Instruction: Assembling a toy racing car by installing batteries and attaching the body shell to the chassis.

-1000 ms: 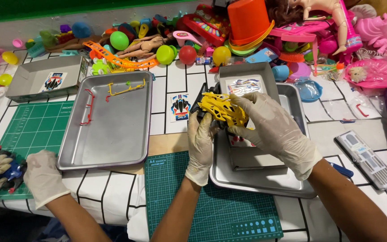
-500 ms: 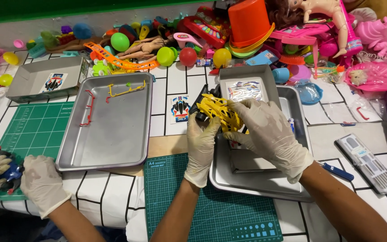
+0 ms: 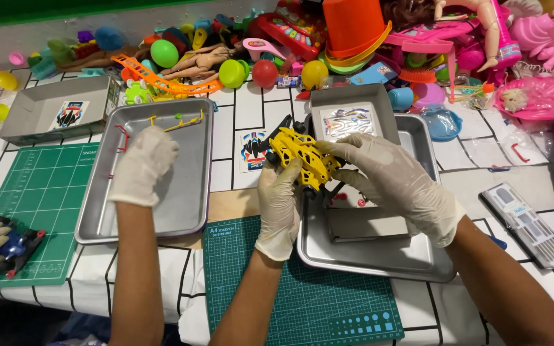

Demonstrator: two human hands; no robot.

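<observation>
While both gloved hands work over the centre tray (image 3: 379, 263), the yellow toy car body (image 3: 304, 157) is held between them, above the tray's upper-left corner: left hand (image 3: 279, 198) closed on its lower edge from below, fingers curled round it, right hand (image 3: 395, 178) clamped on its right end w/ fingertips. Black chassis parts are seen under the yellow shell, details unclear. A grey box lid (image 3: 352, 115) w/ sticker sheet is propped at the tray's back. A co-worker's gloved hand (image 3: 142, 163) is laid open in the left tray (image 3: 190, 205), near small red and yellow parts. Green cutting mat (image 3: 302, 301) lies below the tray; toy pile (image 3: 277, 45) along the back of the table. Blue toy car (image 3: 9, 247) is gripped by other gloved hands at far left.
</observation>
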